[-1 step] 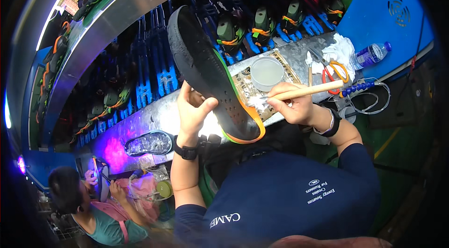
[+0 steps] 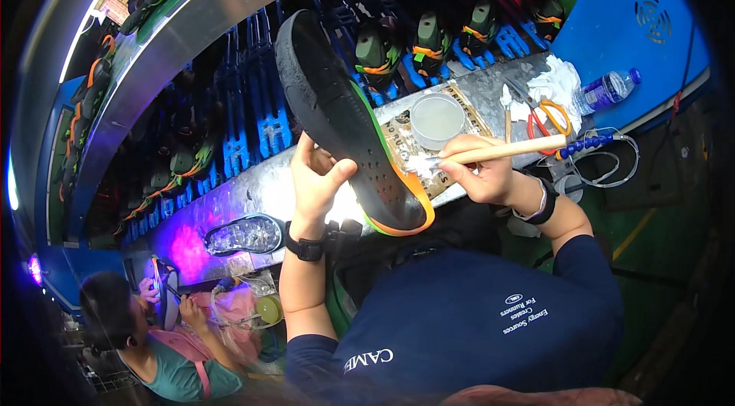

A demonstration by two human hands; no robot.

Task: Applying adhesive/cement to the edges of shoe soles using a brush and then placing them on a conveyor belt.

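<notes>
A large black shoe sole (image 2: 337, 123) with green and orange edging is tilted up over the bench's front edge. My left hand (image 2: 318, 180) grips it from its left side, thumb on the near face, the other fingers partly hidden behind. In my right hand (image 2: 478, 172) is a brush (image 2: 513, 148) with a pale wooden handle, pinched between thumb and fingers. Its white-coated bristles meet the orange edge of the sole. Just beyond the brush, a round dish (image 2: 437, 121) of cloudy liquid stands on a stained printed sheet (image 2: 468, 106).
Scissors (image 2: 547, 127), crumpled white tissue (image 2: 556, 81) and a plastic bottle (image 2: 607, 92) lie at the right of the bench. A clear-filmed sole-shaped piece (image 2: 245, 235) lies to the left. Behind are blue racks holding shoes (image 2: 375, 54). A co-worker (image 2: 168, 345) handles another shoe at lower left.
The brush in my right hand has shifted very slightly, its handle end a little to the right. My left hand and the shoe sole have hardly moved.
</notes>
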